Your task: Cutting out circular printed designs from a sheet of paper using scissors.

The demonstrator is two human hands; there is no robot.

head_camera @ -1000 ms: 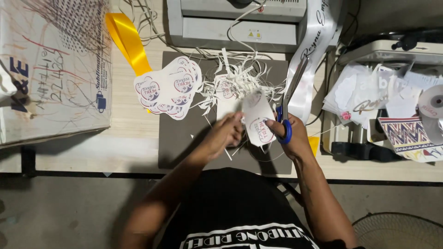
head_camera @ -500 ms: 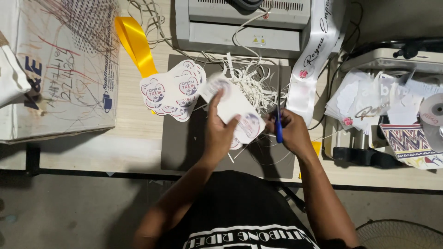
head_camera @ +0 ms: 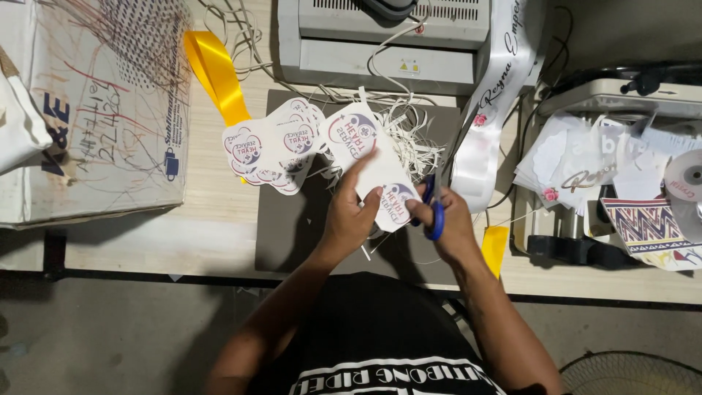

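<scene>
At the far left of the tabletop (head_camera: 146, 227) sits a scribbled-on cardboard box (head_camera: 95, 110). Beside it a yellow ribbon (head_camera: 216, 73) curls down toward a stack of cut-out stickers (head_camera: 270, 143) with round printed emblems, which lies on the left edge of a grey cutting mat (head_camera: 292, 227). The left hand (head_camera: 351, 216) is clenched on a white sticker sheet (head_camera: 373, 157), thumb on top and fingers beneath, holding it tilted above the mat. A heap of thin white paper trimmings (head_camera: 413, 135) lies on the mat behind the sheet. The right hand (head_camera: 450, 223) is closed around the blue-handled scissors (head_camera: 433, 205), whose blades meet the sheet's right edge. Behind, at the back of the tabletop, stands a grey laminating machine (head_camera: 387, 40). A white printed sash (head_camera: 490, 110) hangs down from it just right of the scissors, with a small yellow tag (head_camera: 495, 245) below. At the far right a tray (head_camera: 614, 91) holds loose white cut-outs (head_camera: 578, 164), a patterned card (head_camera: 647, 227) and a disc (head_camera: 687, 175).
</scene>
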